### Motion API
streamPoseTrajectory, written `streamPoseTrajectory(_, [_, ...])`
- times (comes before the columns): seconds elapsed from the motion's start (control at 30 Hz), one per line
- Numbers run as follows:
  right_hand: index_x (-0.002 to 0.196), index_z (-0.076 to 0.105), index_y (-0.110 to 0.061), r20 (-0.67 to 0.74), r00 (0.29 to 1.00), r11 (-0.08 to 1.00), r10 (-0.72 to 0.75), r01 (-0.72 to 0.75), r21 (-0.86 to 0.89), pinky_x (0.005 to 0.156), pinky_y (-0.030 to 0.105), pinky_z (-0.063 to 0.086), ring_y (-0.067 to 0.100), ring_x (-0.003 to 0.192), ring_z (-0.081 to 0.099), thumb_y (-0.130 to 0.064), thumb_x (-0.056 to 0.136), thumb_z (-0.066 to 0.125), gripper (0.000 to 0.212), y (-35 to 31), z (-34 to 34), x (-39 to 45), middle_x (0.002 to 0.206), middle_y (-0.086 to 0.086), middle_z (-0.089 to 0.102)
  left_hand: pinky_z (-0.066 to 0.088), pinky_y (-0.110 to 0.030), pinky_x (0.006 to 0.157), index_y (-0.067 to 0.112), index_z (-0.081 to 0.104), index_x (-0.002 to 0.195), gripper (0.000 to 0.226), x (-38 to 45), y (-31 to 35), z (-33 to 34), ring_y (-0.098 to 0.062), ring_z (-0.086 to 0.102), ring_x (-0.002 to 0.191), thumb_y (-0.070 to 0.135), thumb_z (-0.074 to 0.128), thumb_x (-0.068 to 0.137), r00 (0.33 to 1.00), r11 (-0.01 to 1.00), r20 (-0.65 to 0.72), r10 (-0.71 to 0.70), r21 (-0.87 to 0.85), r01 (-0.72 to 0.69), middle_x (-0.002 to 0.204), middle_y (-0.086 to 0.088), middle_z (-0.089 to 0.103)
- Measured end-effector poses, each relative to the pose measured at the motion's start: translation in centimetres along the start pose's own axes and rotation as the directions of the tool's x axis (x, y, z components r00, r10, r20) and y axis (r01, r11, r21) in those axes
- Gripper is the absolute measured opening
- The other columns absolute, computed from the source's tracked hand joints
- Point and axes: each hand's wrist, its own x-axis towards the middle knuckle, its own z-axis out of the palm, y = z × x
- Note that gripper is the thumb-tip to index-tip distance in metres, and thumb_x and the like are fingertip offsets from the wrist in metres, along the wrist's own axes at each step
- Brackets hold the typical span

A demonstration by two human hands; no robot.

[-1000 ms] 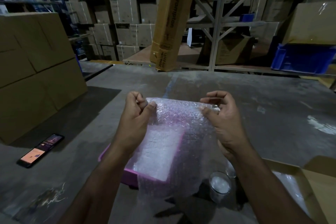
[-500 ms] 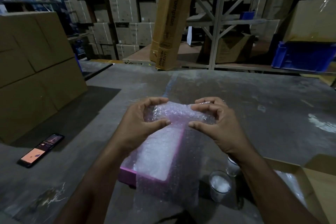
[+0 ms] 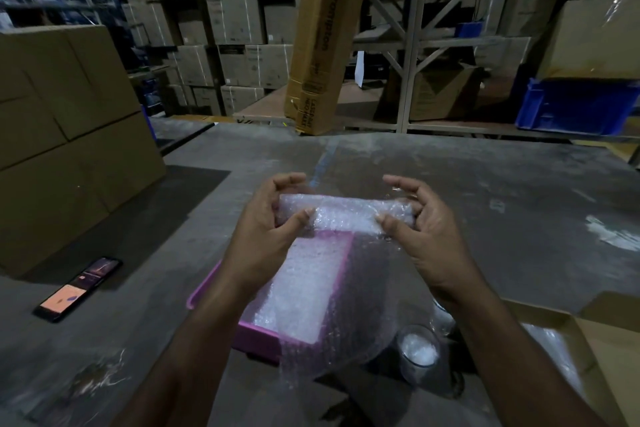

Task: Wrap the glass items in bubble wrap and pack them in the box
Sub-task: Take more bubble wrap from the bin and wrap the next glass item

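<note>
Both the left hand (image 3: 266, 229) and right hand (image 3: 420, 236) grip a clear bubble-wrap roll (image 3: 346, 213) above the pink plastic tray (image 3: 258, 338); loosening risks unrolling, and the trailing sheet could topple the clear drinking glass (image 3: 417, 354) near right.

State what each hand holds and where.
Both grip the bubble wrap roll: left hand at its left end, right hand at its right end.

Two bare forearms reach in from below; the left hand (image 3: 263, 236) and right hand (image 3: 429, 236) wear no gloves, rings or sleeves.
</note>
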Motion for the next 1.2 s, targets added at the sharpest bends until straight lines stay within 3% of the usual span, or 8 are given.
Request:
streamPoseTrajectory(0.17, [0.111, 0.076, -0.018, 0.006, 0.997, 0.995, -0.077, 0.078, -0.057, 0.084, 0.021, 0.052, 0.006, 0.103, 0.066, 0.005, 0.093, 0.064, 0.031, -0.2, -0.3, 0.0, 0.119, -0.004, 0.072, 0.059, -0.030, 0.072, 0.022, 0.060, 0.130, 0.035, -0.2, -0.1, 0.4, -0.015, 0.069, 0.080, 0.003, 0.058, 0.100, 0.999, 0.999, -0.037, 0.030, 0.012, -0.030, 0.127, 0.009, 0.063])
streamPoseTrajectory(0.3, [0.103, 0.077, -0.011, 0.074, 0.995, 0.995, -0.070, 0.076, -0.070, 0.091, 0.022, 0.051, 0.008, 0.113, 0.065, -0.014, 0.079, 0.080, 0.024, -0.3, -0.7, -0.1, 0.117, -0.002, 0.072, 0.058, -0.025, 0.075, 0.014, 0.075, 0.104, 0.033, -0.2, 0.2, 0.5, -0.012, 0.071, 0.095, -0.006, 0.048, 0.101, 1.000, 0.997, -0.009, 0.028, -0.070, -0.028, 0.110, 0.001, 0.076])
streamPoseTrajectory(0.43, [0.099, 0.077, -0.019, 0.097, 0.989, 0.964, -0.109, 0.129, -0.234, 0.094, 0.025, 0.051, 0.008, 0.110, 0.065, -0.013, 0.069, 0.090, 0.034, 0.0, -0.8, 0.1, 0.115, -0.001, 0.069, 0.057, -0.024, 0.091, 0.015, 0.070, 0.119, 0.032, -0.4, 0.6, 0.0, -0.009, 0.069, 0.109, 0.014, 0.073, 0.087, 0.993, 0.997, 0.115, 0.011, -0.079, -0.002, 0.116, 0.006, 0.075])
streamPoseTrajectory(0.5, [0.087, 0.076, -0.019, 0.049, 0.982, 0.938, -0.181, 0.188, -0.291, 0.086, 0.018, 0.050, 0.005, 0.101, 0.066, -0.004, 0.076, 0.085, 0.021, 0.3, -0.7, 0.2, 0.108, 0.004, 0.069, 0.057, -0.024, 0.090, 0.020, 0.069, 0.122, 0.051, -0.3, 0.4, -0.2, -0.008, 0.070, 0.106, 0.021, 0.085, 0.073, 0.988, 0.998, 0.152, 0.030, 0.053, -0.039, 0.118, 0.009, 0.073])
streamPoseTrajectory(0.7, [0.085, 0.076, -0.013, 0.024, 0.992, 0.962, -0.128, 0.130, -0.242, 0.081, 0.024, 0.052, 0.004, 0.097, 0.066, -0.021, 0.090, 0.073, 0.010, 0.5, -0.7, 0.3, 0.105, -0.004, 0.070, 0.054, -0.020, 0.086, 0.022, 0.074, 0.096, 0.017, 0.0, -0.2, -0.1, 0.000, 0.062, 0.106, 0.029, 0.081, 0.083, 0.993, 0.954, 0.014, 0.117, 0.278, -0.116, 0.114, 0.014, 0.067])
streamPoseTrajectory(0.8, [0.093, 0.075, -0.016, 0.036, 0.996, 0.992, -0.077, 0.080, -0.099, 0.073, 0.025, 0.050, 0.007, 0.080, 0.063, -0.018, 0.093, 0.069, 0.006, 0.3, -0.4, 0.1, 0.087, -0.007, 0.071, 0.054, -0.026, 0.093, 0.023, 0.073, 0.096, 0.020, -0.1, -0.2, -0.2, 0.002, 0.062, 0.110, 0.036, 0.079, 0.082, 0.999, 0.979, -0.003, 0.037, 0.202, -0.035, 0.114, 0.017, 0.067])
streamPoseTrajectory(0.93, [0.127, 0.065, -0.028, 0.030, 0.999, 0.999, -0.034, 0.034, -0.012, 0.078, 0.028, 0.054, 0.011, 0.085, 0.061, 0.000, 0.091, 0.069, 0.046, 0.6, -0.3, -0.1, 0.108, -0.012, 0.071, 0.061, -0.045, 0.082, 0.021, 0.073, 0.106, 0.019, -0.3, -0.1, 0.1, -0.019, 0.074, 0.097, 0.026, 0.076, 0.088, 0.998, 0.998, -0.028, -0.063, -0.015, 0.062, 0.104, 0.001, 0.076])
streamPoseTrajectory(1.2, [0.105, 0.078, -0.022, 0.130, 0.988, 0.983, -0.081, 0.101, -0.154, 0.094, 0.020, 0.050, 0.006, 0.121, 0.060, -0.022, 0.086, 0.078, 0.019, 0.5, -0.6, -0.2, 0.126, -0.006, 0.066, 0.060, -0.027, 0.072, 0.024, 0.063, 0.128, 0.035, -0.2, -0.9, 0.5, -0.016, 0.069, 0.087, 0.005, 0.060, 0.099, 0.995, 0.998, -0.093, -0.035, -0.045, 0.031, 0.125, 0.005, 0.065])
